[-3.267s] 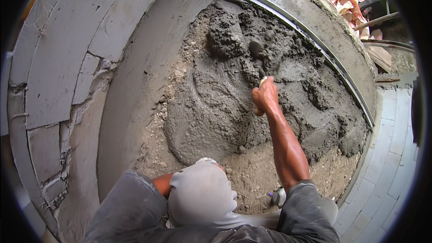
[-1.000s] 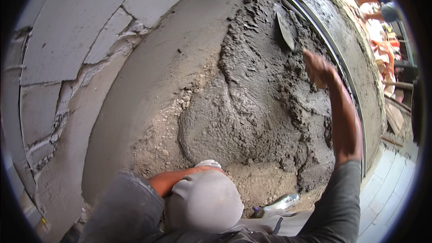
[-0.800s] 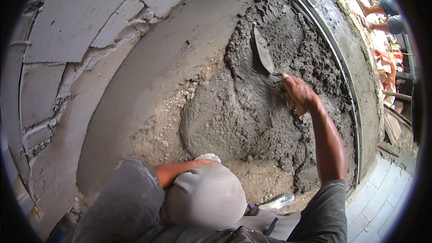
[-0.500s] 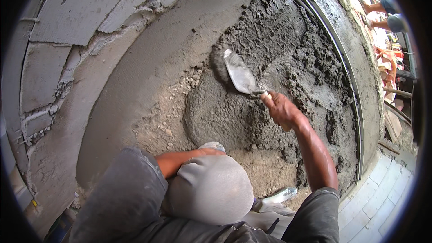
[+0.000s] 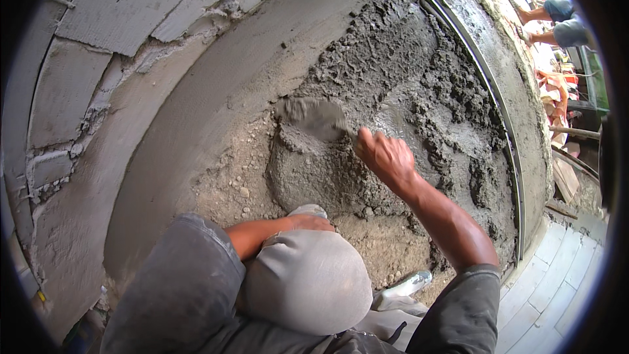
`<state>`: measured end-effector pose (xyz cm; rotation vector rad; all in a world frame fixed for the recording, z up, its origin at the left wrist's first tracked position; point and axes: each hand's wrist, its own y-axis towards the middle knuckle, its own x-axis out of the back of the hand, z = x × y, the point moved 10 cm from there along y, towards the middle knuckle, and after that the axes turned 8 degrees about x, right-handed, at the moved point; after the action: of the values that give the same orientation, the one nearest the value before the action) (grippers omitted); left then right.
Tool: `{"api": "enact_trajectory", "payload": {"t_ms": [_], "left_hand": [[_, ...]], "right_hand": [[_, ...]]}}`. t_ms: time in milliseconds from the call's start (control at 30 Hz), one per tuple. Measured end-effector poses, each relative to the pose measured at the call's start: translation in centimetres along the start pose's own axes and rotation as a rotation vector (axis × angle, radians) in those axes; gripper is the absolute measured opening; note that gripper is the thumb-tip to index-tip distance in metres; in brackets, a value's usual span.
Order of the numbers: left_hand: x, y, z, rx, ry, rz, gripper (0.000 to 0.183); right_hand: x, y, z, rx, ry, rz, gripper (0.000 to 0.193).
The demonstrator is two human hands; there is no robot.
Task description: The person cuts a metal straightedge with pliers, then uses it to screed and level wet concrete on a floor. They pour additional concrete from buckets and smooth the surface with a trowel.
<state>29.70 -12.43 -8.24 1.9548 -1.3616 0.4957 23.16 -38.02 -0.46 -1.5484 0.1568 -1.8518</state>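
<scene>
My right hand (image 5: 386, 157) is closed around the handle of a trowel. The trowel's blade (image 5: 321, 120), smeared by motion, is over the left edge of the wet grey mortar (image 5: 393, 52), where the mortar meets bare gravelly ground (image 5: 229, 180). A smoother mound of mortar (image 5: 311, 170) lies just below the blade. My left hand (image 5: 308, 223) rests beyond my bent knee (image 5: 311, 282), near the toe of a shoe (image 5: 309, 210); the knee hides most of it and its fingers cannot be made out.
A long straight metal strip (image 5: 519, 183) bounds the mortar on the right. Smoothed mortar (image 5: 177, 137) runs along the block wall (image 5: 124, 10) at left. Pale paving (image 5: 557, 275) lies at lower right. Another person's legs (image 5: 560, 23) and assorted clutter are at upper right.
My right hand has moved left with the trowel, and the blade has swung from pointing up and left to lying nearly sideways at the mortar's left edge. My left hand stays by the knee.
</scene>
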Motion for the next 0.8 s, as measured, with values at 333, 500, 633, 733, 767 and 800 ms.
{"api": "enact_trajectory", "payload": {"t_ms": [333, 500, 633, 733, 767, 800], "left_hand": [[-1.6, -0.9, 1.6, 0.142, -0.316, 0.026, 0.012], [4.8, 2.6, -0.7, 0.029, -0.308, 0.103, 0.015], [6.3, 3.1, -1.1, -0.004, -0.174, 0.201, 0.018], [4.9, 2.3, -1.1, 0.01, -0.158, 0.242, 0.018], [4.6, 2.2, -1.0, 0.007, -0.161, 0.238, 0.018], [4.5, 2.1, -0.8, 0.003, -0.16, 0.23, 0.018]], "right_hand": [[4.2, 4.2, -12.4, -0.35, -0.006, -0.333, 0.032], [11.5, 0.7, -19.6, -0.582, -0.015, -0.449, 0.027], [17.7, 6.3, -25.5, -0.485, -0.19, -0.63, 0.033], [20.0, 11.4, -27.8, -0.505, -0.234, -0.541, 0.029], [20.6, 13.0, -28.0, -0.497, -0.232, -0.535, 0.029], [20.9, 14.4, -28.3, -0.494, -0.235, -0.527, 0.028]]}}
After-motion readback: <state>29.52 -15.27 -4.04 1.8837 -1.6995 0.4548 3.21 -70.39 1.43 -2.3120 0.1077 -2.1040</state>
